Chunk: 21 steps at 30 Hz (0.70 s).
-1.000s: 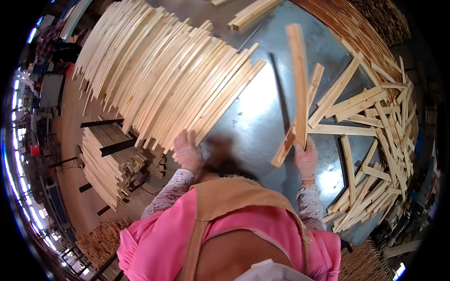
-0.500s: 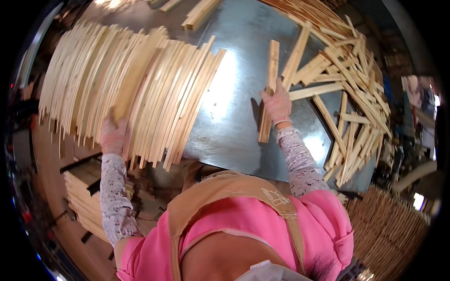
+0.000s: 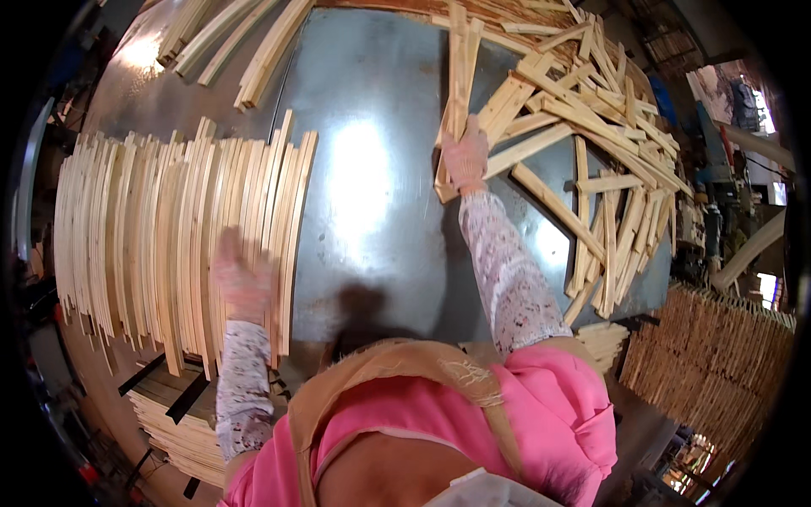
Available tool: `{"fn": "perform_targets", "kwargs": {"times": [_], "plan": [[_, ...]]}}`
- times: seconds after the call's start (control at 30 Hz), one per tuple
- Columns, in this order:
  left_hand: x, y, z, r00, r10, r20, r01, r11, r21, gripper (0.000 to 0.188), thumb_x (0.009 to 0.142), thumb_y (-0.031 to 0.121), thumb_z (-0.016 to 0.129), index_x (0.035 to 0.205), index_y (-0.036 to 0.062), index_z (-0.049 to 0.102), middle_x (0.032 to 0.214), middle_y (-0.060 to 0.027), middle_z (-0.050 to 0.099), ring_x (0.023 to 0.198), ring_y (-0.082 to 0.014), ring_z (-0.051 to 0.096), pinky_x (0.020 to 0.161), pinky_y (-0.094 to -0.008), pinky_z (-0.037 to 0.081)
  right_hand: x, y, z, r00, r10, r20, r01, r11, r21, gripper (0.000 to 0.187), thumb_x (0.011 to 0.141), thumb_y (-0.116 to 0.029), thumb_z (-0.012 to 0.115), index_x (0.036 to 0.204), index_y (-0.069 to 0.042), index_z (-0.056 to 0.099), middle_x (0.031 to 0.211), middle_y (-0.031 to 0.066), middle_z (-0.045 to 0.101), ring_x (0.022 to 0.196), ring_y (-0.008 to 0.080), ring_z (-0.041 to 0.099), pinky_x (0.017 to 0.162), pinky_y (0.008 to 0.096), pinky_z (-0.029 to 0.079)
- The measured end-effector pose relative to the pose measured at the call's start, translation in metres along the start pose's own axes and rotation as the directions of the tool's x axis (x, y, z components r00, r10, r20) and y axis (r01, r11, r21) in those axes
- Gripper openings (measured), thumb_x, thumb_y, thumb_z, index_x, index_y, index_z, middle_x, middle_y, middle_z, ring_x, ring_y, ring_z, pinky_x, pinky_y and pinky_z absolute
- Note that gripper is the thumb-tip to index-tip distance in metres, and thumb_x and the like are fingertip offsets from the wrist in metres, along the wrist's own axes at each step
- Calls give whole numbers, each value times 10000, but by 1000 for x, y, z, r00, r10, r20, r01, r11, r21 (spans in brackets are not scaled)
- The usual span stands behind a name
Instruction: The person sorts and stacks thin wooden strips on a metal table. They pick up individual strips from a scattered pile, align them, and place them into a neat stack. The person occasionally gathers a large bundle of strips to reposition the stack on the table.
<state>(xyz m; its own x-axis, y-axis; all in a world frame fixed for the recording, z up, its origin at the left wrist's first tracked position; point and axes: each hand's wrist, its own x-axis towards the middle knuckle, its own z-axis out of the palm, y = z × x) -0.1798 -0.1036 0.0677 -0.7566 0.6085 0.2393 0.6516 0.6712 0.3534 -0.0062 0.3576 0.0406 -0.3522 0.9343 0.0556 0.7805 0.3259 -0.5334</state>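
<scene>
A row of pale wooden strips (image 3: 127, 228) lies side by side on the left of the metal table, their ends uneven. Over the right part of that row is my left hand (image 3: 243, 275), blurred by motion, fingers apart and seemingly holding nothing. Farther up and to the right, my right hand (image 3: 467, 156) is closed around wooden strips (image 3: 459, 80) at the edge of a jumbled heap. Their lower ends show just below the hand; how many it grips is unclear. A loose pile of wooden strips (image 3: 591, 127) spreads to the right of it.
The grey metal table (image 3: 380, 253) shows between row and pile. More strips (image 3: 274, 51) lie at the far left. Below the table's left front edge is a stack of boards (image 3: 182, 435) on dark supports. A large bundle of thin sticks (image 3: 710, 363) stands at right.
My left hand has come off the wider strip and shifted right across the row. My right hand has moved up and left to the pile's edge. The view has shifted too.
</scene>
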Motion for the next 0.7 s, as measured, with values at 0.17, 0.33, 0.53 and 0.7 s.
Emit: {"fn": "perform_targets", "kwargs": {"times": [0.17,0.33,0.53,0.7], "plan": [[-3,103,43,987,26,158,21,957,-291,699,929,296,746,1488,-66,533,1385,-280,635,1294,-431,612,1119,-518,494,126,-5,28,954,300,32,-291,943,-163,755,899,-297,798,1489,-7,428,1381,315,641,1229,449,679,1068,522,556],[-13,145,70,937,-116,330,305,732,-609,611,980,193,706,1495,-61,499,1207,-185,676,1081,-302,678,958,-415,552,90,-30,3,890,216,402,-363,869,337,709,894,-165,781,1466,43,419,1201,253,705,997,354,758,868,423,632],[22,174,115,471,212,856,882,-124,-454,535,1042,305,711,1422,-54,594,1246,-112,721,1111,-210,701,995,-311,535,-117,37,32,544,-113,831,-833,42,551,420,1008,-189,682,1341,60,623,1130,144,750,994,263,759,907,405,639],[-41,148,96,580,-174,796,798,317,-512,565,969,375,767,1348,-29,655,1203,-147,758,1061,-291,727,993,-389,558,-234,13,6,616,64,785,-717,458,525,428,983,-214,698,1312,54,643,1057,109,738,926,240,733,830,380,614]]}}
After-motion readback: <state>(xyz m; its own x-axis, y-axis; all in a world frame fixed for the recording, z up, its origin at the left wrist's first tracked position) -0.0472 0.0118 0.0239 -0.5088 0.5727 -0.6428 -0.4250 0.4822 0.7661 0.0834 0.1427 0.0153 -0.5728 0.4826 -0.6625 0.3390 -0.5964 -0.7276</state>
